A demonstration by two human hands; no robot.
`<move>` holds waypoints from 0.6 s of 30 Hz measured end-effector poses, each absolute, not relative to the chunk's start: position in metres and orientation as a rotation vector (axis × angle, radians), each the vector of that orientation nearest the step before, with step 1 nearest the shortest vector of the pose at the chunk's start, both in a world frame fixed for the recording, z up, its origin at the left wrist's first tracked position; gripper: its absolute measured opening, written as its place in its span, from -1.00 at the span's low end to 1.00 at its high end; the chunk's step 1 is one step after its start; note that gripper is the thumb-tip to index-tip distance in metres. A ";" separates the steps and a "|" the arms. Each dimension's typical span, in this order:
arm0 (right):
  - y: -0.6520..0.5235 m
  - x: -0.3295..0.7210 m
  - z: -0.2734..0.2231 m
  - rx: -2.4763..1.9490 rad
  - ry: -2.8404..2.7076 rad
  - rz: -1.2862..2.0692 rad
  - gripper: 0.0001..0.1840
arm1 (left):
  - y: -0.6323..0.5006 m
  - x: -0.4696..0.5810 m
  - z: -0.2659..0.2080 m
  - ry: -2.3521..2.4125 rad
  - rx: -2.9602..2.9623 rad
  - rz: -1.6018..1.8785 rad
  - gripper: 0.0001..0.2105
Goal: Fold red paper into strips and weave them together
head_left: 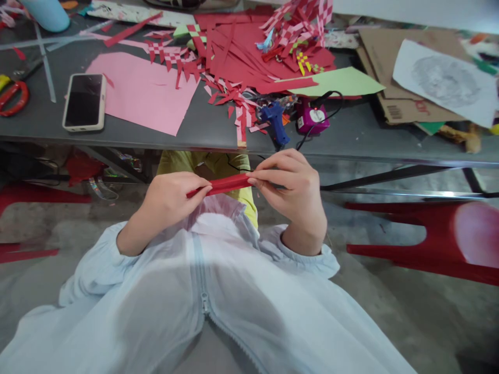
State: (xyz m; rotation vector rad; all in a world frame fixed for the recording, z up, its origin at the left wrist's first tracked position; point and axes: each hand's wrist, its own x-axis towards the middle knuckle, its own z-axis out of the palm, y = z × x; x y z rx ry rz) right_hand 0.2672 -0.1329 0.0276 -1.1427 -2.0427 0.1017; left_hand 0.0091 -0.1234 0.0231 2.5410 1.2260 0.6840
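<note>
Over my lap, just in front of the table edge, a narrow folded strip of red paper (230, 184) stretches between my two hands. My left hand (169, 200) pinches its left end between thumb and fingers. At the other end, the fingertips and thumb of my right hand (292, 187) are closed on the strip. The strip lies nearly level, its right end slightly higher. Beyond my right hand, on the table, lie a blue glue gun (276, 122) and a purple plug adapter (312, 118) with a black cord.
On the dark table (218, 130) lie a phone (84, 102), pink paper (146, 88), red paper scraps (241, 52), a green sheet (343, 82), orange-handled scissors (15, 97), and cardboard (413, 106) under a drawing (446, 78). A red stool (432, 234) stands at right.
</note>
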 end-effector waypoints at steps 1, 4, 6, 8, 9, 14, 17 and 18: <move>-0.133 0.267 0.027 -1.172 -2.076 0.105 -0.86 | -0.122 0.009 0.024 1.216 2.586 0.661 -0.76; -0.135 0.259 0.026 -1.223 -2.156 0.039 -0.86 | -0.120 0.012 0.028 1.204 2.761 0.623 -0.75; -0.136 0.249 0.026 -1.230 -2.198 -0.046 -0.86 | -0.120 0.017 0.031 1.185 2.867 0.627 -0.76; -0.138 0.239 0.027 -1.214 -2.240 -0.120 -0.85 | -0.122 0.022 0.033 1.157 2.948 0.612 -0.78; -0.139 0.234 0.028 -1.192 -2.265 -0.140 -0.85 | -0.123 0.024 0.034 1.143 2.984 0.613 -0.79; -0.138 0.231 0.030 -1.136 -2.312 -0.166 -0.84 | -0.126 0.022 0.041 1.145 3.078 0.561 -0.81; -0.136 0.245 0.026 -1.193 -2.254 -0.158 -0.81 | -0.124 0.013 0.043 1.178 3.059 0.502 -0.83; -0.135 0.250 0.025 -1.223 -2.238 -0.132 -0.81 | -0.123 0.010 0.043 1.193 3.008 0.520 -0.83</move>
